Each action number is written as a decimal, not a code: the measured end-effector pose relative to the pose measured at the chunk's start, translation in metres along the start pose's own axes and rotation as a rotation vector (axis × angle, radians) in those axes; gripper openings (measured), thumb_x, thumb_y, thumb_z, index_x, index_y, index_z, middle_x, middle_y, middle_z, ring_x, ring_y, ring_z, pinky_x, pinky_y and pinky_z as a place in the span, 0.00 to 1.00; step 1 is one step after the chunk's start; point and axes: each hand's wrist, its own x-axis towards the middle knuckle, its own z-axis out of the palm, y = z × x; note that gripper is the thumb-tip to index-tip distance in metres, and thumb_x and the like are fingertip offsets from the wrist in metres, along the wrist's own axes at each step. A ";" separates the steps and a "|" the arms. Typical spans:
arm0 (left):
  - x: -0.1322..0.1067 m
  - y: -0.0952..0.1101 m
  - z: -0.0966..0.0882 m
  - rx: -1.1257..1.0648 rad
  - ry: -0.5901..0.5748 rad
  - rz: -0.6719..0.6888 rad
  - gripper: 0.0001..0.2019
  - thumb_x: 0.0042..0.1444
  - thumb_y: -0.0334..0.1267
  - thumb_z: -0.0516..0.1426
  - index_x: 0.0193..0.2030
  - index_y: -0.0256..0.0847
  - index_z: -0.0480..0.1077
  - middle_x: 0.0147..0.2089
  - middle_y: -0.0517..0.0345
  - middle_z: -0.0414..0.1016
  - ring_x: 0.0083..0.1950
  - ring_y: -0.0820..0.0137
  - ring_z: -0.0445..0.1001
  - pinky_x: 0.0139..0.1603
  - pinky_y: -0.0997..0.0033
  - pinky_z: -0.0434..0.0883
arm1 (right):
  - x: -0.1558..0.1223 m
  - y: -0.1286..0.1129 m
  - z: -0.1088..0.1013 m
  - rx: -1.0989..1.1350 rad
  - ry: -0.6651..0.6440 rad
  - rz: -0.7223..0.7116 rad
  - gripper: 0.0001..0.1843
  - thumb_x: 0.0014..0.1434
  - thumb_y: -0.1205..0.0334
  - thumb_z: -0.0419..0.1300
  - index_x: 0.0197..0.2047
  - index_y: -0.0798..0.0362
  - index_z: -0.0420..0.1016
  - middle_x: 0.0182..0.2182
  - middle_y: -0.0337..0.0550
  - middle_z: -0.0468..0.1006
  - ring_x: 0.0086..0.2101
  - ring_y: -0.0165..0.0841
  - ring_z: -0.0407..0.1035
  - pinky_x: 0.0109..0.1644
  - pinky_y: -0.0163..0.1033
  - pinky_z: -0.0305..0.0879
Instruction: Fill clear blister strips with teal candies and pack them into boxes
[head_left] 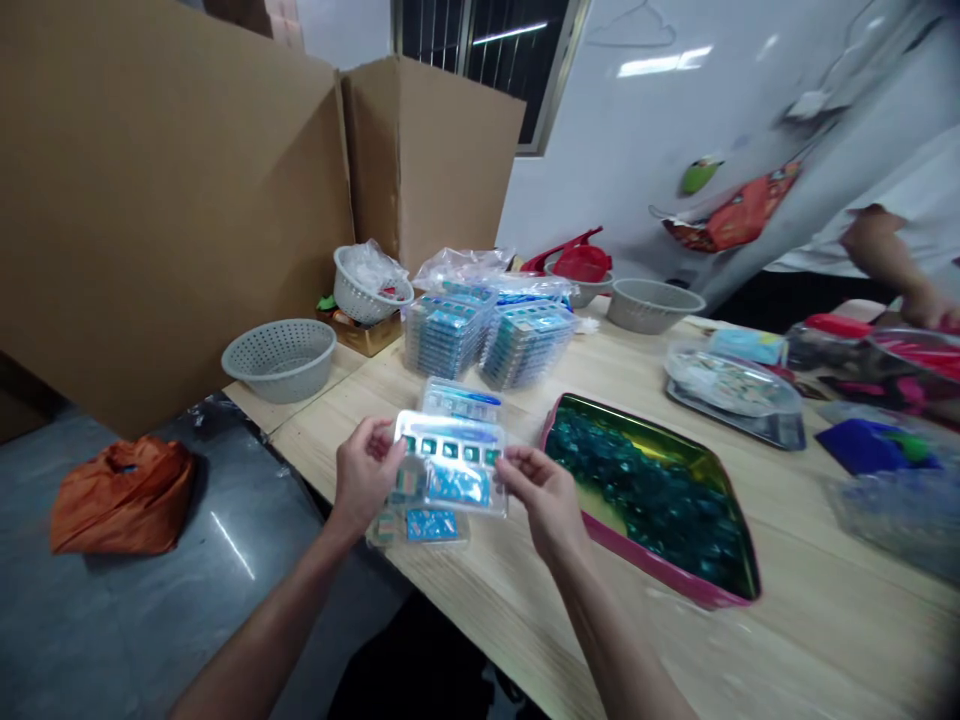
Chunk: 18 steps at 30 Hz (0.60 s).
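Both my hands hold a clear plastic blister pack (450, 462) with small green and blue pieces inside, just above the wooden table's near edge. My left hand (365, 470) grips its left end, fingers curled. My right hand (541, 490) pinches its right end. Another pack (421, 526) lies flat underneath, and a further one (460, 400) rests just behind. To the right sits a pink-rimmed tray (720, 598) full of small teal pieces.
Stacks of filled packs (487, 338) stand mid-table under a plastic bag. Grey baskets (280, 356) (654, 304) sit at left and at the back. Large cardboard boxes (165, 190) rise on the left. An orange bag (120, 496) lies on the floor. Another person's arm (892, 262) works at far right.
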 end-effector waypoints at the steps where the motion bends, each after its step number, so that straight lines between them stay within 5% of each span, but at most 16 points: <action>1: -0.013 -0.007 -0.007 0.033 -0.008 -0.028 0.11 0.49 0.37 0.58 0.40 0.38 0.69 0.26 0.64 0.68 0.27 0.74 0.68 0.29 0.77 0.66 | -0.008 0.009 0.000 -0.019 -0.024 0.028 0.21 0.37 0.53 0.72 0.32 0.56 0.73 0.23 0.40 0.76 0.24 0.30 0.68 0.27 0.34 0.64; 7: -0.055 -0.060 -0.024 0.330 -0.063 -0.130 0.12 0.52 0.40 0.55 0.42 0.38 0.67 0.26 0.62 0.68 0.27 0.69 0.70 0.31 0.70 0.69 | -0.016 0.064 0.004 -0.255 -0.063 0.032 0.19 0.41 0.49 0.68 0.30 0.55 0.71 0.21 0.39 0.73 0.23 0.32 0.67 0.25 0.35 0.61; 10: -0.054 -0.065 -0.023 0.613 -0.019 0.032 0.16 0.54 0.42 0.54 0.47 0.37 0.67 0.39 0.49 0.73 0.42 0.60 0.73 0.45 0.58 0.70 | -0.007 0.074 0.006 -0.445 -0.063 -0.055 0.16 0.46 0.50 0.64 0.30 0.54 0.71 0.21 0.39 0.71 0.24 0.33 0.66 0.27 0.36 0.61; 12: -0.050 -0.057 -0.019 0.773 -0.037 0.216 0.23 0.54 0.45 0.54 0.53 0.35 0.64 0.53 0.39 0.68 0.56 0.52 0.65 0.55 0.51 0.64 | -0.006 0.075 0.008 -0.557 -0.063 -0.103 0.14 0.49 0.50 0.62 0.30 0.54 0.71 0.21 0.40 0.71 0.25 0.34 0.66 0.28 0.37 0.61; 15: -0.048 -0.039 -0.007 0.891 -0.360 0.466 0.37 0.48 0.53 0.58 0.62 0.37 0.58 0.64 0.35 0.57 0.65 0.46 0.53 0.60 0.45 0.57 | -0.019 0.070 0.010 -0.642 -0.038 -0.150 0.13 0.54 0.51 0.58 0.32 0.53 0.71 0.23 0.40 0.72 0.26 0.34 0.66 0.29 0.36 0.61; 18: -0.048 -0.030 0.003 0.941 -0.611 0.562 0.41 0.43 0.56 0.60 0.63 0.41 0.57 0.64 0.37 0.58 0.64 0.43 0.55 0.58 0.40 0.55 | -0.047 0.057 0.001 -0.648 -0.019 -0.229 0.11 0.57 0.54 0.56 0.36 0.53 0.71 0.29 0.42 0.74 0.28 0.32 0.67 0.31 0.35 0.64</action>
